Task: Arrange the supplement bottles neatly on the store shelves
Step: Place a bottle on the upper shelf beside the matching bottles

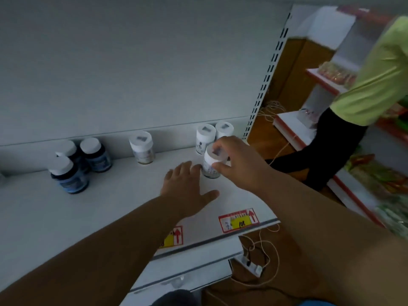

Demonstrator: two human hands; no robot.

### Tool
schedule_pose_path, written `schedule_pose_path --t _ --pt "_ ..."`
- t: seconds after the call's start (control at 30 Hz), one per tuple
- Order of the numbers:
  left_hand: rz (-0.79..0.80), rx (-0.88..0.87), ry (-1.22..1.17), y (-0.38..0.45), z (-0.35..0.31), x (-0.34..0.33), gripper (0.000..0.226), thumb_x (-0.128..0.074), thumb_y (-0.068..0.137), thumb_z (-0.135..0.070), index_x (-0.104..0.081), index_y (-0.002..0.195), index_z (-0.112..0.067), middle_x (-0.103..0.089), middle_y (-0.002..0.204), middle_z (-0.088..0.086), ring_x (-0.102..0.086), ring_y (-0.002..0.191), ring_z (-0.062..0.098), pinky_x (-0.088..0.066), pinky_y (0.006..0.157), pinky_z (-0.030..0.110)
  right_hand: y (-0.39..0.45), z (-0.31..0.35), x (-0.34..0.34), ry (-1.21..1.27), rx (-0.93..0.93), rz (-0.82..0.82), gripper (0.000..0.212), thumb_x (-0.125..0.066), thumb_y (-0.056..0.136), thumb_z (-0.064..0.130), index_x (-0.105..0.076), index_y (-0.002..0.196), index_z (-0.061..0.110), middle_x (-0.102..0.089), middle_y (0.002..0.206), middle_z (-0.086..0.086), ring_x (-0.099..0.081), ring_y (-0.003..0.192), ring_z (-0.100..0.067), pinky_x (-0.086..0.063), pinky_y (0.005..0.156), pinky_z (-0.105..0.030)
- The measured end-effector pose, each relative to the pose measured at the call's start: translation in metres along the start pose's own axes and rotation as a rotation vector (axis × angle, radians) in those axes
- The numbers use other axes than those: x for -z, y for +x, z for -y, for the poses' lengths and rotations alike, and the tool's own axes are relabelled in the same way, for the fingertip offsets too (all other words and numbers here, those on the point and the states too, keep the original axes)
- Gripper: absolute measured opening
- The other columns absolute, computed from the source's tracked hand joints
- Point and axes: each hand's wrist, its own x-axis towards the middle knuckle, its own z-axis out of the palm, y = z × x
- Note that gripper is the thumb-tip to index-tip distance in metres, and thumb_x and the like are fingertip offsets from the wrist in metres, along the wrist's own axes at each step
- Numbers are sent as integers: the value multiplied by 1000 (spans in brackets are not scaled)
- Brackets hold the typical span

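Seven bottles on the shelf (110,208), one being placed right now.
Right hand (237,161) grips a white bottle (213,164) standing near the right-end pair; left hand (187,186) lies flat and spread, fingertips at its base. Next, I'd guess: nudge it into line.

The shelf (66,217) looks like painted metal, smooth and matt white, and its perforated upright (268,71) on the right has the same finish. The white bottle (211,166) in the right hand (238,160) seems smooth plastic with a paper label, as do the dark bottles (70,180) far left, whose blue-black bodies are slightly glossy under matt white caps. The price tag (239,220) at the near edge looks like printed paper, and the floor (265,138) beyond appears to be brown wood.
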Motion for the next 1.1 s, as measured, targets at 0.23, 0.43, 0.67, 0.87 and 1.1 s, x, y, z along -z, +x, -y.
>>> schedule_pose_path --t 0.23,0.43,0.67,0.87,1.1 --pt "-17 56 35 34 -9 -19 85 -23 86 -75 -22 150 -20 -16 161 7 -6 149 26 -6 120 51 38 -37 -18 -10 101 68 31 -64 90 17 -52 119 17 -39 134 -3 -55 103 -22 -47 90 -32" --pt "-58 136 48 40 -16 -18 83 -26 89 -72 -22 151 -17 -19 160 6 -9 149 24 -7 120 48 46 -50 -26 20 185 -17 30 -69 87 16 -57 114 13 -49 129 -6 -52 111 -24 -48 94 -37" --pt "-87 279 -2 42 -31 -11 79 -36 90 -67 -27 149 -16 -28 156 5 -22 145 24 -15 120 43 52 -58 -28 9 257 -68 31 -71 86 20 -58 113 12 -47 126 -9 -51 110 -27 -48 91 -37" --pt "-164 465 -84 -1 -58 -4 79 -42 90 -66 -24 152 -20 -26 158 3 -23 145 23 -15 119 39 24 -64 -19 -11 366 -151 45 -74 83 33 -53 119 14 -50 129 -12 -50 115 -32 -50 90 -44" --pt "-302 632 -74 -112 -72 -12 77 -44 88 -66 -30 150 -23 -32 155 2 -31 141 25 -24 115 41 -24 -4 -24 138 596 -96 39 -71 84 27 -56 114 7 -54 121 -14 -53 110 -35 -49 90 -50"
